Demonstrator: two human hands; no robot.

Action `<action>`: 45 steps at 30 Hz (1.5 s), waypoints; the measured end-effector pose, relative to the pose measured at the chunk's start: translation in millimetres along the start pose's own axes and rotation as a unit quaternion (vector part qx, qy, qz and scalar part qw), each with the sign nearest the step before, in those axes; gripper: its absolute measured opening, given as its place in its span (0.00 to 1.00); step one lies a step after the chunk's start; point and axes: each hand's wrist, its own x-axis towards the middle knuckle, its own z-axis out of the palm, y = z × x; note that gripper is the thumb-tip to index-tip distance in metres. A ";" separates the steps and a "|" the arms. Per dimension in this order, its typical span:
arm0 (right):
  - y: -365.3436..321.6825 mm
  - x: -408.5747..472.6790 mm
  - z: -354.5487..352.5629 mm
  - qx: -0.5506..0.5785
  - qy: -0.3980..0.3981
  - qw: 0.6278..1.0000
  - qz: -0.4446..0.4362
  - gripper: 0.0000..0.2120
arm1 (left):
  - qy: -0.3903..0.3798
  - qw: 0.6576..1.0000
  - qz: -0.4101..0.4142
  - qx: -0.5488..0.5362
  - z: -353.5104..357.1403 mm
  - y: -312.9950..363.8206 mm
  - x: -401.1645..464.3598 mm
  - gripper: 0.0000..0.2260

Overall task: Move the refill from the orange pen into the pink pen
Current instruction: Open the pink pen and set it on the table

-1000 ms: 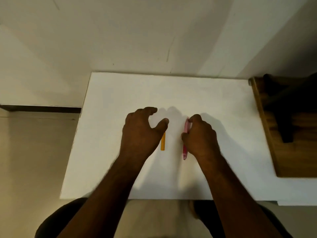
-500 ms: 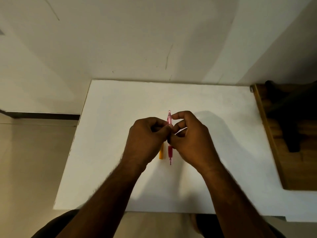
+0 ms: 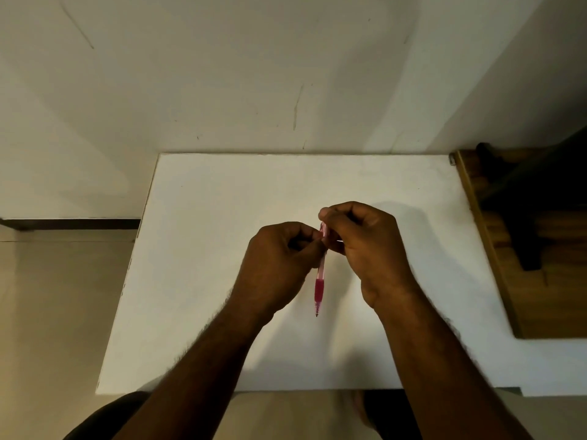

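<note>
While raised over the white table [image 3: 222, 217], pink pen [image 3: 319, 289] pinched tight near its top by left hand [image 3: 279, 268] and right hand [image 3: 365, 246], tip pointing down.

You are sitting in what looks like a plain room in a home. A bare white table [image 3: 222, 249] stands pushed against a cream painted wall [image 3: 222, 74] marked with faint scuffs. A dark skirting strip [image 3: 70, 222] runs along the wall's base above a pale beige floor [image 3: 47, 312]. A wooden piece of furniture [image 3: 508, 265] sits to the table's right.
</note>
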 end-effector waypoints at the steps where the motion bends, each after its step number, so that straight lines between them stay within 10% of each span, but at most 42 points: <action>1: 0.5 0.4 -0.2 0.010 -0.001 1.000 0.004 0.04 | -0.002 1.000 0.000 0.000 -0.4 -0.3 0.8 0.06; 20: -3.1 5.4 -4.8 0.135 -0.006 0.991 0.021 0.07 | -0.031 0.998 0.001 0.056 -5.8 0.1 1.1 0.06; 30: 27.1 11.9 -9.5 -0.370 0.078 0.923 -0.071 0.08 | 0.022 0.999 -0.025 0.008 -8.1 0.3 4.4 0.06; 45: 31.8 12.6 -14.5 -0.404 0.075 0.911 -0.034 0.12 | 0.010 0.999 -0.033 0.002 -10.8 -5.6 4.0 0.05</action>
